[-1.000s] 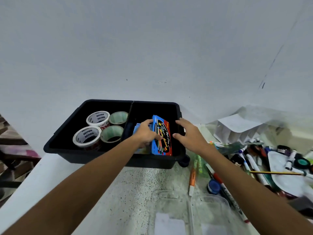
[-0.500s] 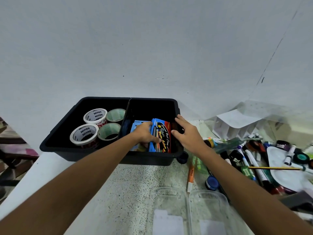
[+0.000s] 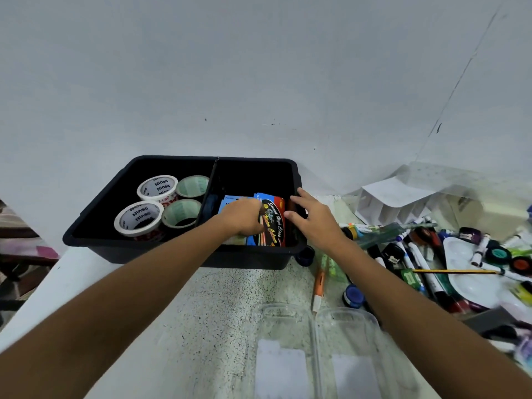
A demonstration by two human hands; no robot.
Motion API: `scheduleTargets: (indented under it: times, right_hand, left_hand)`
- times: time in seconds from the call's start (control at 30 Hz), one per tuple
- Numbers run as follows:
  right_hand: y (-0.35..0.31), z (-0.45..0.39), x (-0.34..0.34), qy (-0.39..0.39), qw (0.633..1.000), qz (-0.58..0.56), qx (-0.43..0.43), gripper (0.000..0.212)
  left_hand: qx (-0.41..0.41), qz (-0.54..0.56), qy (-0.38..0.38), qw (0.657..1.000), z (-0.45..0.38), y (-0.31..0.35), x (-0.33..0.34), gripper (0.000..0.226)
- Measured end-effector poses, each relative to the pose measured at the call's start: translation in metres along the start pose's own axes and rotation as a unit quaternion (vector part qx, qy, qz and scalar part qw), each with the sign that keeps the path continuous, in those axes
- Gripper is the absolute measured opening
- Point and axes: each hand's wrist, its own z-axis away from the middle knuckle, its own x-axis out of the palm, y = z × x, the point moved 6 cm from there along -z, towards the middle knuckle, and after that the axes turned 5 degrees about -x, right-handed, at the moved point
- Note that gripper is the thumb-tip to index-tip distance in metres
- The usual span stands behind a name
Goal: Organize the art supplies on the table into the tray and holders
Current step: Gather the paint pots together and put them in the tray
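Standing in the left compartment of the black tray [image 3: 95,226] are four tape rolls [image 3: 140,218], grouped toward the divider, with bare floor along the outer wall. In the right compartment the left hand [image 3: 243,216] curls round a blue and red crayon box [image 3: 273,223], which stands on edge beside a second blue box [image 3: 230,200]. The right hand [image 3: 312,216], fingers spread and relaxed, rests at the tray's right rim, just beside the box. Speckled table [image 3: 218,306] lies bare before the tray; markers [image 3: 417,254] crowd the right edge.
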Motion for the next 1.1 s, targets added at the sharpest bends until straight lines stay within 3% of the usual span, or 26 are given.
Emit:
scheduleTargets:
  times: [0.13, 0.27, 0.53, 0.6, 0.7, 0.8, 0.93, 1.1]
  right_hand:
    - [-0.006, 0.037, 0.012, -0.036, 0.998, 0.029, -0.044, 0.054]
    - [-0.001, 0.060, 0.024, -0.039, 0.992, 0.093, -0.081, 0.062]
    - [-0.010, 0.089, 0.015, -0.031, 0.984, 0.151, -0.089, 0.061]
    - [-0.010, 0.123, 0.014, -0.037, 0.983, 0.155, -0.095, 0.059]
    - [0.000, 0.179, 0.014, -0.035, 0.967, 0.204, -0.150, 0.053]
    - [0.024, 0.211, 0.020, -0.112, 0.941, 0.256, -0.191, 0.057]
    - [0.041, 0.219, 0.025, -0.167, 0.920, 0.276, -0.223, 0.067]
    - [0.043, 0.214, 0.026, -0.166, 0.922, 0.253, -0.241, 0.066]
  left_hand:
    - [0.124, 0.139, 0.078, 0.979, 0.048, 0.010, -0.015, 0.038]
    - [0.190, 0.035, 0.133, 0.972, 0.085, 0.005, 0.002, 0.067]
    - [0.247, 0.009, 0.370, 0.895, 0.133, 0.025, 0.008, 0.034]
    - [0.258, 0.037, 0.335, 0.905, 0.157, 0.036, 0.029, 0.034]
    - [0.268, 0.059, 0.202, 0.940, 0.182, 0.050, 0.075, 0.047]
    - [0.245, 0.013, 0.096, 0.965, 0.190, 0.053, 0.113, 0.071]
    - [0.231, -0.060, 0.065, 0.969, 0.187, 0.051, 0.126, 0.082]
    - [0.217, -0.084, 0.062, 0.971, 0.183, 0.052, 0.125, 0.090]
